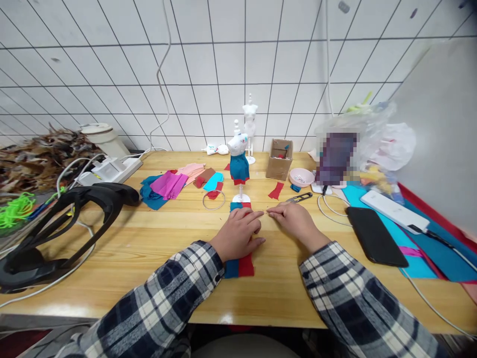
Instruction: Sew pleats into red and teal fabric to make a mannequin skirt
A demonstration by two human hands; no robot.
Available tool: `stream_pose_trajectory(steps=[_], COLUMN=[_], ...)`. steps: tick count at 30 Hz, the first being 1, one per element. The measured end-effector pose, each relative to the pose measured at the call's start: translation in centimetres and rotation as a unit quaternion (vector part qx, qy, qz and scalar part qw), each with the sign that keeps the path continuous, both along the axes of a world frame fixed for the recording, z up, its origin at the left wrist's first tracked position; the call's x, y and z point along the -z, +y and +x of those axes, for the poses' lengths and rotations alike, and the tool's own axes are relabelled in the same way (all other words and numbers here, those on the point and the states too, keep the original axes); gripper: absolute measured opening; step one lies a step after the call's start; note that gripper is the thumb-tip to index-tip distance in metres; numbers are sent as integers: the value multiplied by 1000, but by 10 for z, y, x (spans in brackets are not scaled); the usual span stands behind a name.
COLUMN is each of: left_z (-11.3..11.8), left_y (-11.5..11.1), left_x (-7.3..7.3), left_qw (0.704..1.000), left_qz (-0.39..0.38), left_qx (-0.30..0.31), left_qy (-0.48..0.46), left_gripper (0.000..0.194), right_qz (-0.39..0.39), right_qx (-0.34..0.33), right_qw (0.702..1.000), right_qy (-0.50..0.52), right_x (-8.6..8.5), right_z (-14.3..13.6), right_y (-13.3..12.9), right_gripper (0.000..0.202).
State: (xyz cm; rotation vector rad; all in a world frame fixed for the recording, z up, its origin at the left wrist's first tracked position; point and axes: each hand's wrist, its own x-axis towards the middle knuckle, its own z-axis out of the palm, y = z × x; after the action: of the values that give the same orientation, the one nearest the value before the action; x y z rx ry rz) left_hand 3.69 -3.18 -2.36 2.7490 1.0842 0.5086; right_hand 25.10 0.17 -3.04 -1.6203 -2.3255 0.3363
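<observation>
A blue and red fabric strip (239, 267) lies on the table, its middle covered by my left hand (240, 232). That hand rests palm down with its fingers apart. My right hand (295, 220) is to its right, thumb and forefinger pinched together at the tabletop; anything between them is too small to name. Just behind the right hand lie black thread snips (301, 197). Beyond the strip stands a small dress form (239, 169) wearing a blue piece with a red hem. A red fabric scrap (276, 190) lies behind the right hand, and a metal hoop (213, 200) lies left of the form's base.
Fabric pieces (169, 185) lie at the left, beside a black headset (74, 214). Behind are a cardboard box (278, 160), a pink bowl (301, 177) and a bare mannequin (250, 117). A black phone (376, 236), power bank (395, 210) and cables lie right.
</observation>
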Motion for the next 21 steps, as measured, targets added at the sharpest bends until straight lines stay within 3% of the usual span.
stream_pose_trajectory(steps=[9,21], left_z=[5,16], left_y=[0,3], left_x=[3,7], left_qw=[1000,995], left_qz=[11,60], left_qx=[19,4], left_qy=[18,75], left_gripper=[22,33], right_qz=[-9,-21], right_qx=[-7,8], right_qw=[996,997], right_qy=[-85,-74], right_x=[-7,-7], right_z=[0,-1], right_y=[-3,-2], right_gripper=[28,28])
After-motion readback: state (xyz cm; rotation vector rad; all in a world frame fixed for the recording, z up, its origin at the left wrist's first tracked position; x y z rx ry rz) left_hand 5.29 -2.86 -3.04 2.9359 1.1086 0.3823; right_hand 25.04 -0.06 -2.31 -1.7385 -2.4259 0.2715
